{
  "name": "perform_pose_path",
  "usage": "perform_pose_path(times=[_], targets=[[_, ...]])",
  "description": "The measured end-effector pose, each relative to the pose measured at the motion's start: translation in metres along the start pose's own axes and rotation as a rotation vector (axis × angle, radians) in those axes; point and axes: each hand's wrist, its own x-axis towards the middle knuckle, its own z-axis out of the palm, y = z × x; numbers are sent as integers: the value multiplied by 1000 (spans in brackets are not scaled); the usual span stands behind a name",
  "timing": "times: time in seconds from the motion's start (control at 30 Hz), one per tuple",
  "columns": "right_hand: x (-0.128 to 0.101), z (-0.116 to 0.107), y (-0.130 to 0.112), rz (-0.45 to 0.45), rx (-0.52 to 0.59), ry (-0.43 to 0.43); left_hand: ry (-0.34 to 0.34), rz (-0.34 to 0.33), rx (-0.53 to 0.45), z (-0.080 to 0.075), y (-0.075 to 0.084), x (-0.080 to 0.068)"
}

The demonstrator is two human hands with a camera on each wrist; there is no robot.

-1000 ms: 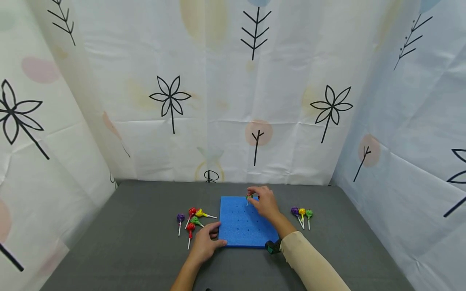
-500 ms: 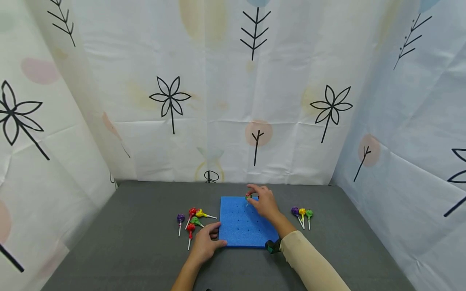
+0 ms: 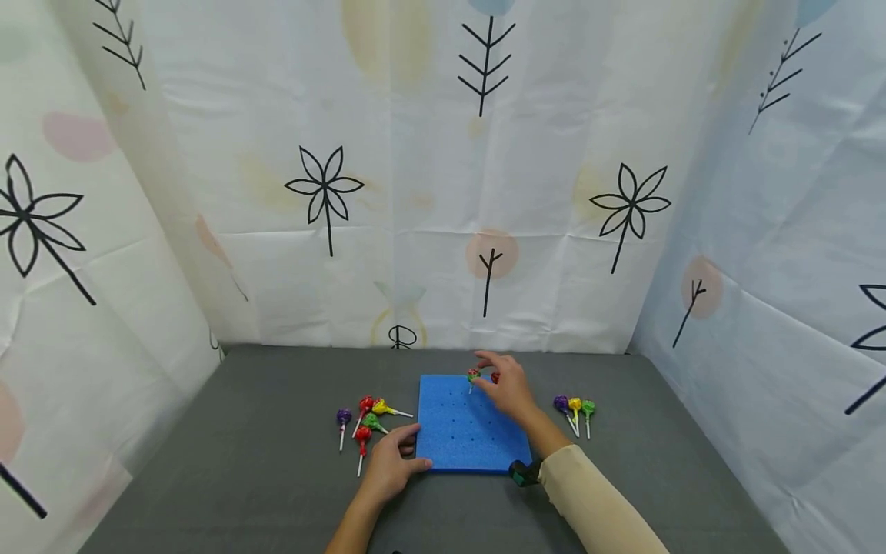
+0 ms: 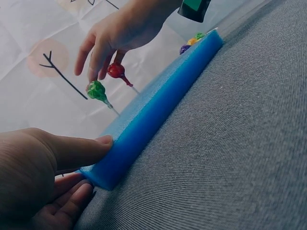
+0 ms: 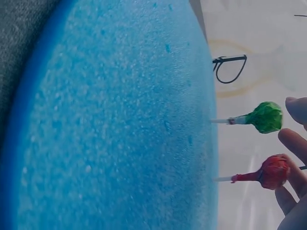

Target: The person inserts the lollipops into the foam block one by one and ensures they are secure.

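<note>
Spreading beneath both grips, the grey bench (image 3: 263, 477) bears the blue board (image 3: 477, 452), which reaches from the left grip (image 3: 391, 460) to under the right grip (image 3: 508, 388). The left grip clasps the board's near corner, thumb over the upper edge; holding that brace firm should stop the foam-like slab from sliding under a push. Over the far part, the right grip has thumb and fingertips apart, clamped on nothing.

Just left of the left grip lie five loose lollipops (image 3: 371, 420); well to the right of the right grip lie three more lollipops (image 3: 574, 403).

Right at the right fingertips the green lollipop (image 5: 266, 117) stands roughly upright on its stick in the board; whether a finger touches it, I cannot tell. Closer to the right palm stands the red lollipop (image 5: 274, 172), so lifting straight up and away would best avoid knocking it.

Nearer the body than the right grip, small holes (image 3: 473, 438) dot the board; each wants a stick lined up squarely, then pressed straight down.
</note>
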Motion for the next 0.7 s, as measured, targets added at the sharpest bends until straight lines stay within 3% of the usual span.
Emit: perform_pose_path(times=[0.27, 0.7], targets=[[-5, -16, -1, -33, 59, 50, -3, -14, 9, 0, 1, 1], [-26, -40, 11, -105, 30, 143, 0, -7, 7, 1, 1, 0]])
